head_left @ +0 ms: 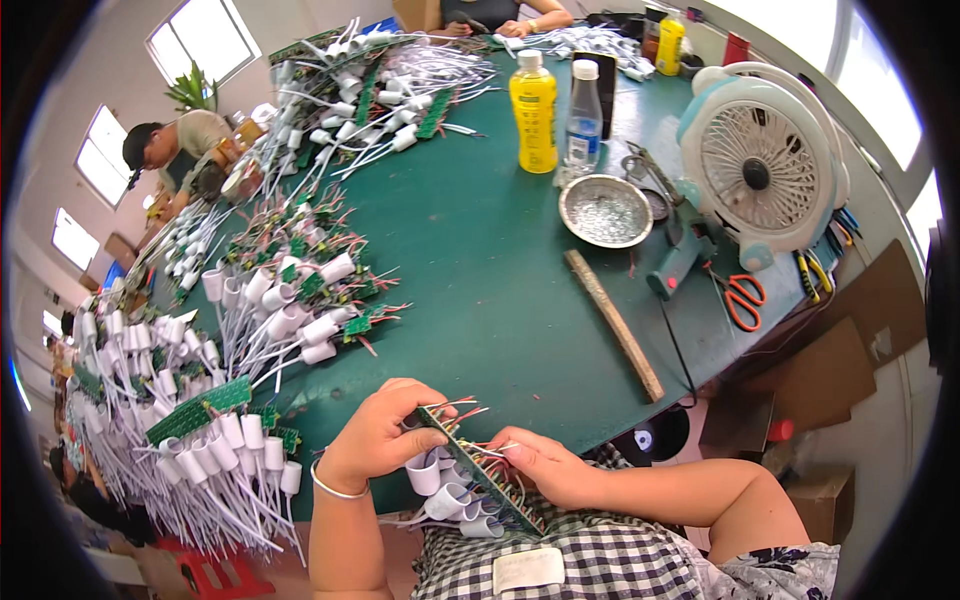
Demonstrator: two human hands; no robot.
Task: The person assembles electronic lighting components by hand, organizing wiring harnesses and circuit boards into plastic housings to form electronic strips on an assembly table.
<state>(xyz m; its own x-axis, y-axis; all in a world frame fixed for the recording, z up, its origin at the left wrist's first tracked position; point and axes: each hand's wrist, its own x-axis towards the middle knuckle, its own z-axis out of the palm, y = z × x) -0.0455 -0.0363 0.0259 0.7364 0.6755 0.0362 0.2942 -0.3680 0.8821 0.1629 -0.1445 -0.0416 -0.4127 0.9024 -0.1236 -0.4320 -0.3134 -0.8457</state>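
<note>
My left hand (380,440), with a bangle at the wrist, grips the upper end of a long green circuit board (487,480), thumb on its face. The board is tilted over my lap at the table's near edge. Several white cylindrical sockets (448,500) hang at its left side, and thin red and white wires (490,462) stick out along the other. The fingers of my right hand (545,468) are pinched on a thin wire (508,447) beside the board. Part of the board's lower end lies near my checked apron (590,555).
Piles of socketed boards (225,440) cover the table's left side. To the right are a wooden stick (615,325), metal bowl (606,212), glue gun (685,250), orange-handled scissors (743,300) and fan (760,170). Bottles (533,115) stand farther back. Other people (185,145) sit around the table.
</note>
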